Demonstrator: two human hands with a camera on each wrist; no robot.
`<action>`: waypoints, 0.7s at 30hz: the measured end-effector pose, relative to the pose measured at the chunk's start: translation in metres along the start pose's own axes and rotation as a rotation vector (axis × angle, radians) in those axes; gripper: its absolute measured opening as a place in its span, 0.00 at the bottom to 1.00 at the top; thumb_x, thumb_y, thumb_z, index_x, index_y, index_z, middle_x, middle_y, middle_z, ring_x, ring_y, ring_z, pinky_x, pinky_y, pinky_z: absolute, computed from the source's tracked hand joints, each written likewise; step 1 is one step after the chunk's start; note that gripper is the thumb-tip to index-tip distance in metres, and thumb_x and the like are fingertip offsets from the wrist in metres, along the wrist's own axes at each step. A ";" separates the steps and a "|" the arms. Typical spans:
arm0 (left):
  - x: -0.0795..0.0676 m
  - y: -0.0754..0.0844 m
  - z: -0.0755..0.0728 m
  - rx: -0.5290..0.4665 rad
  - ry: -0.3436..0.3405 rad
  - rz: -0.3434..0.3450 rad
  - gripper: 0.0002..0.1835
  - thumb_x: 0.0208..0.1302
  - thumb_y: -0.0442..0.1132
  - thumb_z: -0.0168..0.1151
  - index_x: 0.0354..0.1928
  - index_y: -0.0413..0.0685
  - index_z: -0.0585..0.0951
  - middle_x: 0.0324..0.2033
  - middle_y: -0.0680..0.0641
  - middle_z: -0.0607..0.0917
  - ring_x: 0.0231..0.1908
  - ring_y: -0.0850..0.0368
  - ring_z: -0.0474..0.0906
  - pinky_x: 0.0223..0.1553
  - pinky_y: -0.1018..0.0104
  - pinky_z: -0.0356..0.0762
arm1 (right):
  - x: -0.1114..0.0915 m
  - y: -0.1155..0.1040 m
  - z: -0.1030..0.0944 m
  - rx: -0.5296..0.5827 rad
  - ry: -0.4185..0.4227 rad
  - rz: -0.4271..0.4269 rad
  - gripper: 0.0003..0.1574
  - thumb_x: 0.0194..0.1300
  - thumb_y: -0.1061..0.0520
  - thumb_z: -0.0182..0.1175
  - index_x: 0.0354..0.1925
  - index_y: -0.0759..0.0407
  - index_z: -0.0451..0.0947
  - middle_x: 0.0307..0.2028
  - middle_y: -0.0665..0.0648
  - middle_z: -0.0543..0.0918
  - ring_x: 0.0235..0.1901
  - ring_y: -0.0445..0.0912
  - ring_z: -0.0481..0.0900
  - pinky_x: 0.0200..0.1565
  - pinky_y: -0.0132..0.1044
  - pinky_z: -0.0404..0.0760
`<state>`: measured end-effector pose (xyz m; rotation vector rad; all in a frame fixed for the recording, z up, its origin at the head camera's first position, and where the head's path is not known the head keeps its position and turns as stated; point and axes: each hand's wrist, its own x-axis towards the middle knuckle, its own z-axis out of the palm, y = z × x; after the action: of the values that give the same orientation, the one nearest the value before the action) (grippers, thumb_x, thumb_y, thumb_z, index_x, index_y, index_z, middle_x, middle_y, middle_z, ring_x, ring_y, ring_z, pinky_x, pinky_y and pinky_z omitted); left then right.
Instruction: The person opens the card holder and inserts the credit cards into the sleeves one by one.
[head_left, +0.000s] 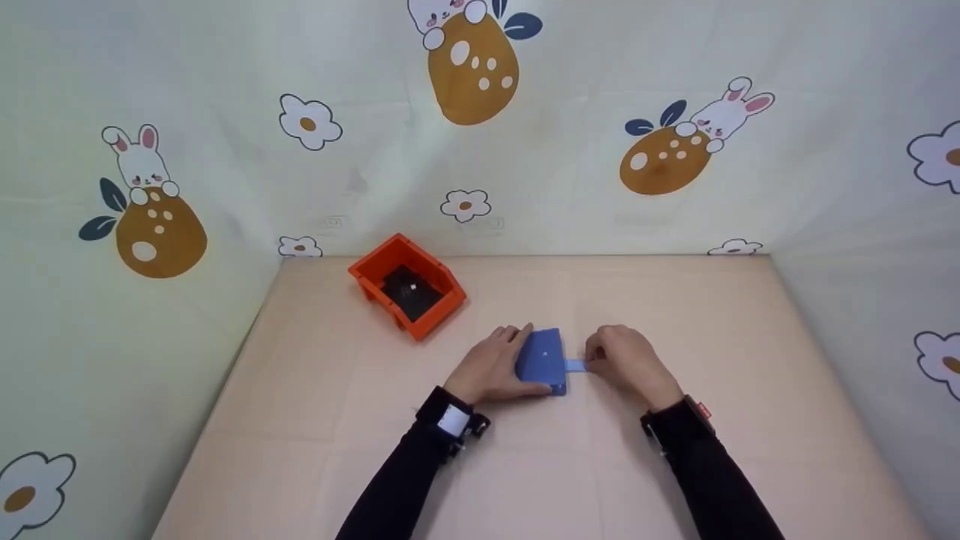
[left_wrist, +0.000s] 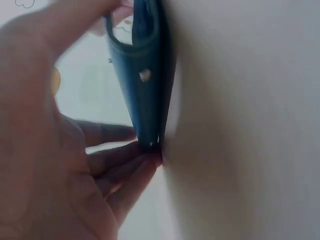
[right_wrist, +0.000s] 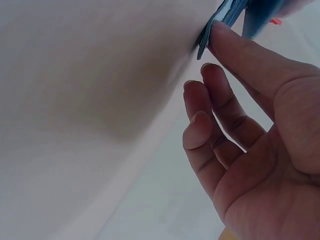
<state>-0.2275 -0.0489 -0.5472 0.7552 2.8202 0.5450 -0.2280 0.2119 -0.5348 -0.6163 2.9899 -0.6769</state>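
Note:
A small blue folding wallet (head_left: 544, 356) lies on the table in the head view, a light blue strap (head_left: 575, 366) sticking out of its right side. My left hand (head_left: 491, 367) grips the wallet from the left, thumb along the near edge and fingers at the far edge. A metal stud shows on the wallet's side (left_wrist: 132, 82) in the left wrist view. With thumb and forefinger, my right hand (head_left: 628, 361) pinches the strap's free end. The right wrist view has the thumb on the strap tip (right_wrist: 202, 45), the other fingers loosely curled below.
An orange bin (head_left: 439, 315) stands behind and left of the hands, with black items (head_left: 409, 292) in it. The pale tabletop (head_left: 750, 337) ends at a patterned curtain (head_left: 555, 172) at the back and sides.

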 end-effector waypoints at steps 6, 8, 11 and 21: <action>-0.001 -0.002 -0.009 -0.014 -0.030 0.037 0.53 0.58 0.73 0.64 0.81 0.84 0.46 0.66 0.40 0.77 0.56 0.49 0.76 0.58 0.49 0.80 | 0.002 0.000 0.001 -0.025 -0.008 -0.002 0.07 0.55 0.66 0.74 0.26 0.56 0.87 0.26 0.50 0.86 0.28 0.43 0.77 0.36 0.42 0.79; -0.003 -0.003 -0.013 -0.026 -0.048 0.041 0.51 0.58 0.69 0.66 0.79 0.90 0.49 0.65 0.39 0.77 0.54 0.49 0.76 0.56 0.49 0.81 | 0.002 0.000 0.001 -0.026 -0.006 0.000 0.07 0.55 0.66 0.74 0.26 0.57 0.87 0.26 0.50 0.86 0.28 0.43 0.77 0.36 0.42 0.79; -0.005 -0.006 -0.020 -0.061 -0.076 0.044 0.46 0.57 0.66 0.68 0.77 0.86 0.57 0.64 0.40 0.77 0.53 0.48 0.77 0.56 0.48 0.82 | 0.001 0.001 0.002 -0.020 0.000 0.002 0.08 0.54 0.66 0.75 0.25 0.56 0.87 0.25 0.50 0.86 0.27 0.43 0.76 0.35 0.42 0.79; -0.016 -0.037 -0.048 -0.183 -0.034 0.077 0.39 0.49 0.47 0.81 0.63 0.50 0.73 0.76 0.47 0.65 0.66 0.49 0.74 0.67 0.53 0.76 | 0.000 0.003 0.002 0.018 -0.004 0.026 0.10 0.53 0.65 0.75 0.23 0.55 0.84 0.24 0.48 0.83 0.27 0.43 0.73 0.34 0.40 0.75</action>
<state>-0.2424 -0.1013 -0.5163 0.8305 2.6732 0.7828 -0.2284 0.2136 -0.5374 -0.5759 2.9794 -0.6992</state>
